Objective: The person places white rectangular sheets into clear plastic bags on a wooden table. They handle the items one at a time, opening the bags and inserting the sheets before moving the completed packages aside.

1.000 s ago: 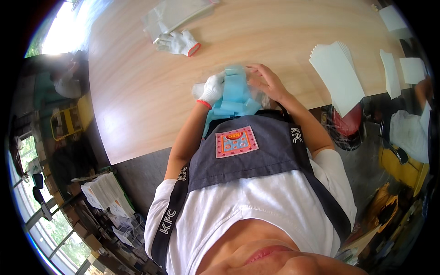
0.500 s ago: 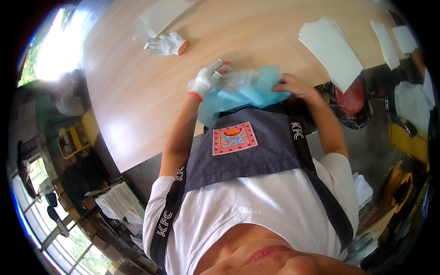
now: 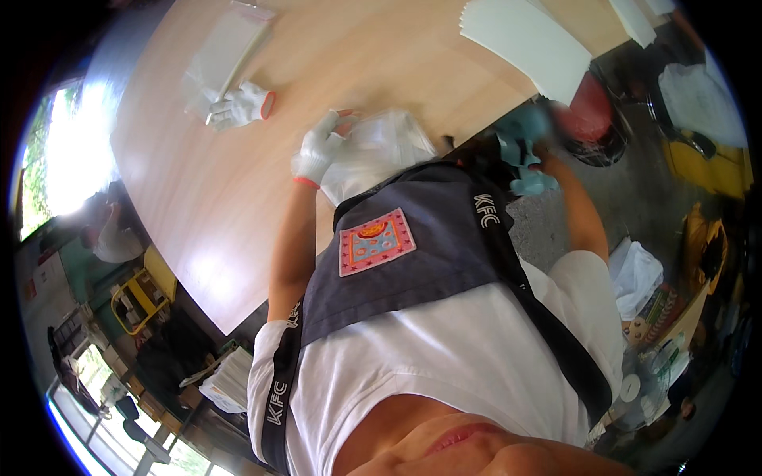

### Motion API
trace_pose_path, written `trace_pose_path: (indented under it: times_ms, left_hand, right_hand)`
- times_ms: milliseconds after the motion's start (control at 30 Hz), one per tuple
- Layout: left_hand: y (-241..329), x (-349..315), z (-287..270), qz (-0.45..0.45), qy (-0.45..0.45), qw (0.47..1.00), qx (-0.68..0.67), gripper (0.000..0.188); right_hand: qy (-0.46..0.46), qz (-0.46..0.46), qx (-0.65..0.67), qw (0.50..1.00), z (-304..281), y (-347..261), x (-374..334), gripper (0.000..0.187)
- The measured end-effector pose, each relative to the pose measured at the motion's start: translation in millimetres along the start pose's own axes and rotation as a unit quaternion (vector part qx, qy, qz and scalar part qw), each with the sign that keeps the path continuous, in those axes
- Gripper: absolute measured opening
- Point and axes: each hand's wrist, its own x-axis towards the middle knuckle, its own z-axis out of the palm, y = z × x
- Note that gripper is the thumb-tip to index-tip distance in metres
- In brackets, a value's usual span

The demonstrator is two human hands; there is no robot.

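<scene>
My left hand, in a white glove with bare fingertips and a red cuff, is at the left end of some clear plastic bags on the table in front of my apron. Its fingers bend over the plastic and grip that end. Out past the table's edge, on the right, my bare right hand is closed on crumpled light-blue plastic film. Motion blurs the film's upper part, and the fingers are partly hidden by it.
A spare white glove lies beside a clear bag packet on the wooden table. Fanned white sheets overhang its right edge. Beyond stand a red stool and a yellow container. Another person is at far left.
The blue film has gone from in front of my apron to the right, off the table, in my right hand. Clear bags now show by my left hand. The view has shifted.
</scene>
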Motion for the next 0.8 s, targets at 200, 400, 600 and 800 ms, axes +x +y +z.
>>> trace_pose_path:
  times_ms: [200, 400, 600, 800]
  left_hand:
    - [24.4, -16.6, -7.4, -0.034, -0.02, 0.976, 0.216, 0.034]
    - [21.0, -17.9, -21.8, 0.012, -0.022, 0.936, 0.351, 0.041]
    - [38.1, -31.7, -28.2, -0.021, -0.06, 0.925, 0.375, 0.053]
    - [20.5, -39.2, -30.5, 0.01, -0.05, 0.928, 0.369, 0.061]
  right_hand:
    - [-0.265, 0.054, 0.104, 0.957, -127.5, -172.3, -4.7, 0.027]
    - [0.099, -0.372, 0.113, 0.916, -143.5, -289.5, 16.1, 0.043]
    - [0.165, -0.457, -0.046, 0.873, -109.8, -321.2, 55.3, 0.072]
    - [0.107, -0.486, -0.057, 0.865, -117.7, -334.1, 57.5, 0.075]
